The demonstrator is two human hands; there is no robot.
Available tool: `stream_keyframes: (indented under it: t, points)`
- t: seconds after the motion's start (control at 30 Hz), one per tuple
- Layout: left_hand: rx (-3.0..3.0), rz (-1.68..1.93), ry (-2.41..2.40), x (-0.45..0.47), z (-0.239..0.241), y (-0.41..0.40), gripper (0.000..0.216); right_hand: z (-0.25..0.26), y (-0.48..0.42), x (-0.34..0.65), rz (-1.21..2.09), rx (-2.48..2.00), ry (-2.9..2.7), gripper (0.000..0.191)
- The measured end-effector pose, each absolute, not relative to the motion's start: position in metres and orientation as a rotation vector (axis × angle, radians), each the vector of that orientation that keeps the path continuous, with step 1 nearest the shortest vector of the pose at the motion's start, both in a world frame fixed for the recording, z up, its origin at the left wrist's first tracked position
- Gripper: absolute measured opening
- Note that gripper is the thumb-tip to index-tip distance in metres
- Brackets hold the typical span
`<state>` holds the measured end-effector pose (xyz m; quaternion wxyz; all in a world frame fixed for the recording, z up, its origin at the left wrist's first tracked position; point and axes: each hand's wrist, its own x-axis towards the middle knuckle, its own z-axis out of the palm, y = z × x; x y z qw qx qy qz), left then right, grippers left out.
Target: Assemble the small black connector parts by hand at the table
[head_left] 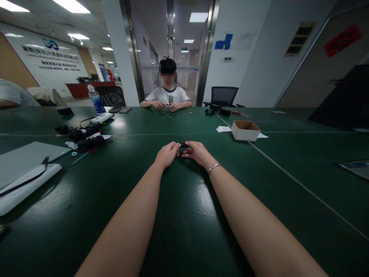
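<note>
Over the middle of the green table (pixel 178 181), both arms reach forward and the hands come close together. Between them is a small dark piece (pixel 183 145) with a shiny end on its left side; it is too small to tell its kind. My left hand (pixel 168 154) has its fingers closed at the shiny end. The thumb and forefinger of my right hand (pixel 198 152) pinch the dark end, while its other fingers curl loosely below. A silver bracelet (pixel 214 167) circles the right wrist.
At right stands an open box (pixel 245 132) over white paper; a screwdriver (pixel 240 113) lies behind it. Black parts (pixel 88 139), a white power bank (pixel 102 117) and a bottle (pixel 96 100) are at left, with a white case (pixel 27 184) nearer. A person (pixel 167 94) sits opposite.
</note>
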<state>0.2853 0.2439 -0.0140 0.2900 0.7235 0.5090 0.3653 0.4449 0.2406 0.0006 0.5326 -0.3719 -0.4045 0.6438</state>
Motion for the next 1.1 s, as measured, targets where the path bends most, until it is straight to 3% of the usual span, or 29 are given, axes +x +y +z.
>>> stream_keyframes:
  t: [0.1, 0.27, 0.43, 0.63, 0.77, 0.97, 1.1]
  points:
    - [1.931, 0.987, 1.347, 0.2848, -0.0151, 0.2447, 0.046, 0.0014, 0.2402, 0.4447, 1.541, -0.891, -0.964, 0.013]
    - [1.92, 1.03, 1.298, 0.2841, -0.0174, 0.2463, 0.03, 0.0007, 0.2408, 0.4449, 1.541, -0.892, -0.957, 0.011]
    - [1.921, 1.026, 1.314, 0.2844, -0.0172, 0.2453, 0.043, 0.0012, 0.2401, 0.4448, 1.543, -0.889, -0.969, 0.011]
    - [1.904, 1.029, 1.277, 0.2838, -0.019, 0.2463, 0.03, 0.0026, 0.2395, 0.4443, 1.532, -0.9, -0.956, 0.013]
    - [1.907, 1.029, 1.288, 0.2843, -0.0199, 0.2472, 0.041, 0.0023, 0.2398, 0.4443, 1.544, -0.901, -0.961, 0.014]
    - [1.927, 1.029, 1.3, 0.2847, -0.017, 0.2446, 0.034, 0.0019, 0.24, 0.4444, 1.54, -0.887, -0.948, 0.013]
    - [1.932, 1.017, 1.316, 0.2848, -0.0172, 0.2445, 0.042, 0.0015, 0.2402, 0.4444, 1.546, -0.888, -0.962, 0.011]
